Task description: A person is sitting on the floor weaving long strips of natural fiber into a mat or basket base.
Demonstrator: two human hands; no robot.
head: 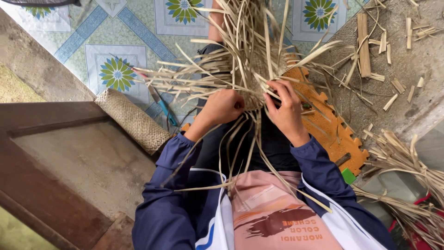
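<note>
Floor: patterned tile [115, 41] with blue-green flowers at the top, bare concrete [407, 69] to the right littered with cut strip offcuts. Person sits on an orange foam mat [340, 134], blue sleeves, dark trousers. Half-woven piece [256, 69] of pale dry strips sits over the knees, loose ends fanning out in all directions and hanging down toward the lap. Left hand [223, 106] clenched on strips at the lower left edge of the weave. Right hand [287, 109] just beside it, fingers pinching a strip at the lower right edge. Rolled woven mat [134, 121] lies left of the person, against a wooden frame [51, 120]. Blue-handled tool [163, 104] on the tile behind the strips. Bundle of raw strips [407, 176] at lower right.
</note>
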